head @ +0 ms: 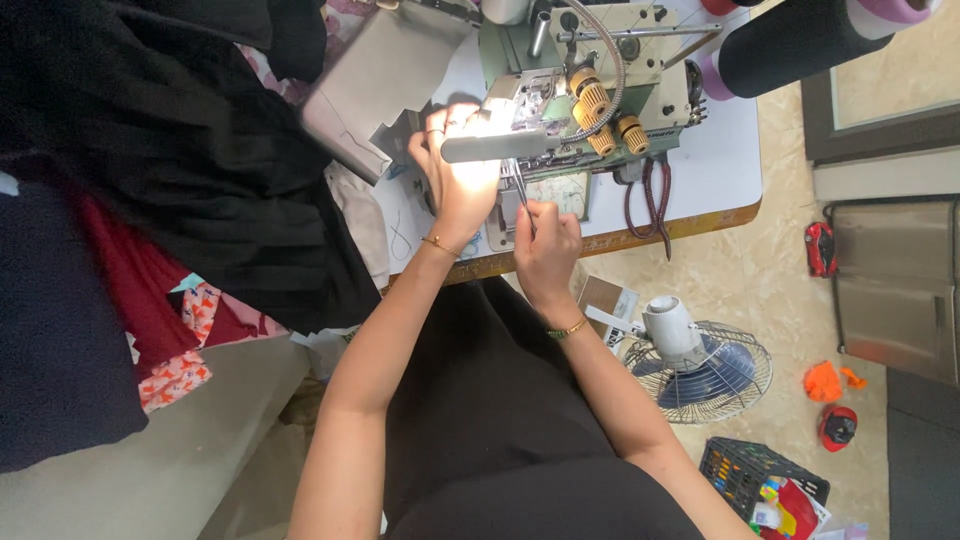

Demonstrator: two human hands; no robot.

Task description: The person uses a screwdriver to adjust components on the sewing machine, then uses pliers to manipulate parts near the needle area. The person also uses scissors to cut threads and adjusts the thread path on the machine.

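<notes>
A pale green sewing machine (pixel 590 70) with yellow tension knobs stands on a white table (pixel 715 170). My left hand (pixel 455 170) rests under the machine's bright lamp, fingers up against the needle area. Just to its right, my right hand (pixel 545 245) pinches a pair of thin metal tweezers (pixel 520 190) whose tips point up toward the needle area. Both wrists carry thin gold bracelets. What the left hand's fingers touch is washed out by the light.
A heap of black fabric (pixel 190 150) and red patterned cloth (pixel 175 330) lies to the left. On the floor to the right are a small electric fan (pixel 695 365), a dark crate (pixel 760 470), orange and red toys (pixel 825 380). Large thread cones (pixel 800 40) stand behind the machine.
</notes>
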